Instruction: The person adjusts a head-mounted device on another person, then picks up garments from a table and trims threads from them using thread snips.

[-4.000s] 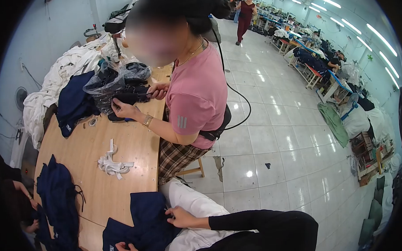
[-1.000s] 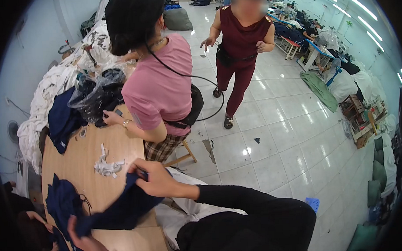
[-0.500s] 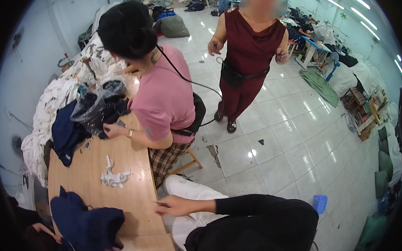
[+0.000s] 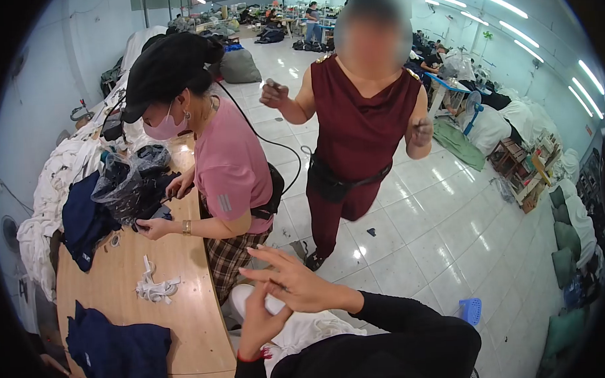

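Left hand (image 4: 257, 329): partly covered where it is met by the right hand (image 4: 299, 286); whether anything is held between them cannot be told.
Navy garment (image 4: 125, 348): cut off by the lower edge; its white mark is too small to be read.
Standing co-worker (image 4: 360, 120): head blurred.
Lower-left person (image 4: 64, 372): mostly lost in the dark rim.
Plastic bag (image 4: 119, 189): contents cannot be made out.

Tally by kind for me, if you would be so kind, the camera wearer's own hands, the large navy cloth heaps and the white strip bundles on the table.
Wearer's left hand and right hand: 2
Near navy heap and far navy heap: 2
White strip bundle: 1
Total: 5
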The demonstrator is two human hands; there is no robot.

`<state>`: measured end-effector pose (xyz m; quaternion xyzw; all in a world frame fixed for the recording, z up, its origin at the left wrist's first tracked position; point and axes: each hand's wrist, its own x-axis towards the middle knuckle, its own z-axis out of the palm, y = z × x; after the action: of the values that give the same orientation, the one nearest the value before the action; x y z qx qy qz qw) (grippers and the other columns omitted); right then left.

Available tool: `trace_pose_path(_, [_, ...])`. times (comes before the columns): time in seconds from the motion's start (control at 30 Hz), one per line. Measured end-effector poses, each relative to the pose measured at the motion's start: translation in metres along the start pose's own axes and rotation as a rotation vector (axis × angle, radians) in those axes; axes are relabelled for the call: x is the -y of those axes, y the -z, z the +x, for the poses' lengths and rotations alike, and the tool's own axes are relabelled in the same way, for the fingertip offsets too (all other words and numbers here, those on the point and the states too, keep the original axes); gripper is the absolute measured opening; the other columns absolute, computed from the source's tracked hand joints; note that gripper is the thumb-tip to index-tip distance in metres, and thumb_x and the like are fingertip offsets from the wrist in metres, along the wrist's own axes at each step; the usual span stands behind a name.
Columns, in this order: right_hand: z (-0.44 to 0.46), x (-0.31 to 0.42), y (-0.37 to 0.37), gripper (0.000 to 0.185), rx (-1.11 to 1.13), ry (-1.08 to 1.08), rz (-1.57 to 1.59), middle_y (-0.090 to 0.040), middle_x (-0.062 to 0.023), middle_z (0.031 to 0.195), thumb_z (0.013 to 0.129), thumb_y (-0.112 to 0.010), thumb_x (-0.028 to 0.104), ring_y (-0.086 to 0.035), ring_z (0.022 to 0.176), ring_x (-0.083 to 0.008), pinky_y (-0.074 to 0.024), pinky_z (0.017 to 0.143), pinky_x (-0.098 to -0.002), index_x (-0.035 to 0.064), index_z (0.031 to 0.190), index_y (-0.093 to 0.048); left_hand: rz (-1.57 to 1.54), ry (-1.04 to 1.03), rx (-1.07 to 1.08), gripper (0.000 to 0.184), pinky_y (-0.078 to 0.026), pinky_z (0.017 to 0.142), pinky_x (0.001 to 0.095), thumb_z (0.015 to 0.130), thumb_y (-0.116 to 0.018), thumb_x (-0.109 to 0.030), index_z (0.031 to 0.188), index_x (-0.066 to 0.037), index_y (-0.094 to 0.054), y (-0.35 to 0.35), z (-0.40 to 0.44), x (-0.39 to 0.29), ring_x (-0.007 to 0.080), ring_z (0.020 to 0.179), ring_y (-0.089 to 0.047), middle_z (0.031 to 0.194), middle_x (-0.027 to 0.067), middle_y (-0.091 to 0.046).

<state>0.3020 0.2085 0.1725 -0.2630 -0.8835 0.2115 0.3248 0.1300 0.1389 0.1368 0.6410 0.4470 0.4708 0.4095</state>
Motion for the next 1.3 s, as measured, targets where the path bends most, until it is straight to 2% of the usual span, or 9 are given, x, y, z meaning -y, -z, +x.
trace_pose_path(0.17, [-0.014,0.010,0.015,0.058,0.150,-0.096,-0.172,-0.042,-0.0245,0.164,0.108,-0.058,0.037,-0.036,0.153,-0.0479,-0.0412,0.113,-0.0609,0.0126,0.159,-0.049,-0.508,0.139,-0.078,0.057,-0.051,0.086,0.0271,0.094,-0.072,0.000,0.147,-0.002,-0.051,-0.046,0.009,0.018,0.0145,0.106,-0.062,0.114,0.0065,-0.064])
trace_pose_path(0.3, [-0.012,0.014,0.086,0.061,0.094,-0.016,-0.032,-0.062,-0.0245,0.144,0.101,-0.071,0.035,-0.056,0.139,-0.0412,-0.0483,0.108,-0.0490,0.0063,0.152,-0.056,-0.696,0.166,-0.098,0.023,-0.043,0.068,0.0232,0.105,-0.067,-0.014,0.124,-0.006,-0.057,-0.040,0.004,0.019,0.0086,0.076,-0.053,0.088,-0.0001,-0.056])
trace_pose_path(0.43, [-0.004,0.061,0.212,0.025,-0.309,0.064,-0.370,-0.075,-0.0106,0.098,0.090,-0.083,0.013,-0.073,0.090,-0.0264,-0.0568,0.079,-0.0365,0.0040,0.113,-0.078,-0.745,0.034,-0.224,0.018,-0.041,0.064,0.0251,0.111,-0.061,-0.024,0.103,-0.008,-0.057,0.006,0.044,-0.022,0.0095,0.072,-0.052,0.083,-0.0006,-0.054])
trace_pose_path(0.57, [-0.038,0.118,0.305,0.011,-0.659,-0.084,-0.615,-0.076,-0.0081,0.097,0.096,-0.075,0.003,-0.069,0.082,-0.0113,-0.0542,0.074,-0.0256,-0.0004,0.107,-0.077,-0.524,-0.218,-0.210,0.022,-0.042,0.065,0.0260,0.114,-0.056,-0.021,0.108,-0.002,-0.065,0.048,0.103,-0.096,0.0103,0.066,-0.048,0.088,0.0049,-0.057])
trace_pose_path(0.63, [-0.046,0.122,0.341,0.017,-0.878,-0.040,-0.606,-0.076,-0.0024,0.098,0.098,-0.077,0.007,-0.067,0.080,-0.0093,-0.0517,0.071,-0.0257,0.0014,0.114,-0.077,-0.307,-0.470,-0.232,0.020,-0.044,0.067,0.0269,0.111,-0.058,-0.013,0.115,0.004,-0.068,0.056,0.140,-0.123,0.0120,0.070,-0.052,0.101,0.0087,-0.063])
trace_pose_path(0.73, [-0.046,0.116,0.383,0.030,-0.941,0.090,-0.676,-0.075,-0.0053,0.117,0.101,-0.075,0.012,-0.068,0.101,-0.0118,-0.0518,0.080,-0.0262,0.0012,0.129,-0.072,-0.221,-0.629,-0.223,0.022,-0.029,0.056,0.0201,0.110,-0.061,-0.012,0.124,0.003,-0.069,0.041,0.179,-0.182,0.0010,0.063,-0.037,0.079,-0.0028,-0.054])
trace_pose_path(0.87, [-0.051,0.109,0.406,0.049,-0.825,0.128,-0.670,-0.069,-0.0121,0.140,0.102,-0.076,0.026,-0.061,0.125,-0.0192,-0.0489,0.094,-0.0305,0.0015,0.143,-0.065,-0.471,-0.527,-0.096,0.028,-0.027,0.057,0.0177,0.103,-0.071,-0.011,0.131,-0.003,-0.072,-0.011,0.222,-0.254,-0.0030,0.066,-0.037,0.095,-0.0054,-0.067])
trace_pose_path(1.07, [-0.042,0.106,0.409,0.052,-0.681,0.241,-0.778,-0.069,-0.0125,0.133,0.098,-0.081,0.029,-0.060,0.119,-0.0187,-0.0448,0.095,-0.0303,-0.0008,0.138,-0.068,-0.349,-0.836,0.154,0.041,-0.041,0.065,0.0170,0.098,-0.077,-0.010,0.139,-0.009,-0.070,-0.053,0.262,-0.290,-0.0034,0.075,-0.049,0.127,0.0030,-0.074])
trace_pose_path(1.3, [-0.019,0.087,0.412,0.046,-0.709,0.409,-0.758,-0.069,-0.0109,0.126,0.097,-0.082,0.026,-0.058,0.115,-0.0189,-0.0434,0.097,-0.0321,-0.0025,0.131,-0.069,-0.363,-0.978,0.246,0.045,-0.047,0.071,0.0181,0.097,-0.079,-0.009,0.141,-0.009,-0.069,-0.073,0.294,-0.294,-0.0021,0.082,-0.056,0.126,0.0056,-0.074])
